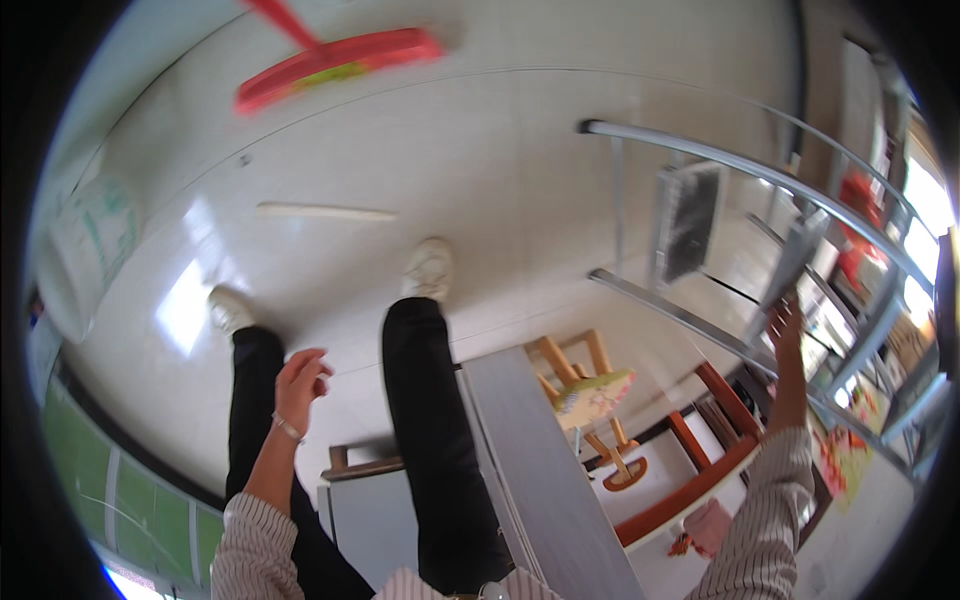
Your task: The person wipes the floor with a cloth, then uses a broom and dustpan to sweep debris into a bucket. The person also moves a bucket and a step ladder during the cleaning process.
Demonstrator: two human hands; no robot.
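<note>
My right hand is at the right, its fingers over a step of a grey metal stepladder. The ladder's rails run from dark-capped feet near the middle of the floor out to the right rim. How the fingers wrap the step is partly hidden. My left hand hangs in the air in front of my left leg, holding nothing, its fingers loosely bent and apart. A bracelet circles that wrist.
A red broom or squeegee head is at the top. A pale strip lies on the floor ahead. At the left stands a white bucket. Right of my leg are a grey bench-like surface, a small wooden stool and a red-brown wooden frame.
</note>
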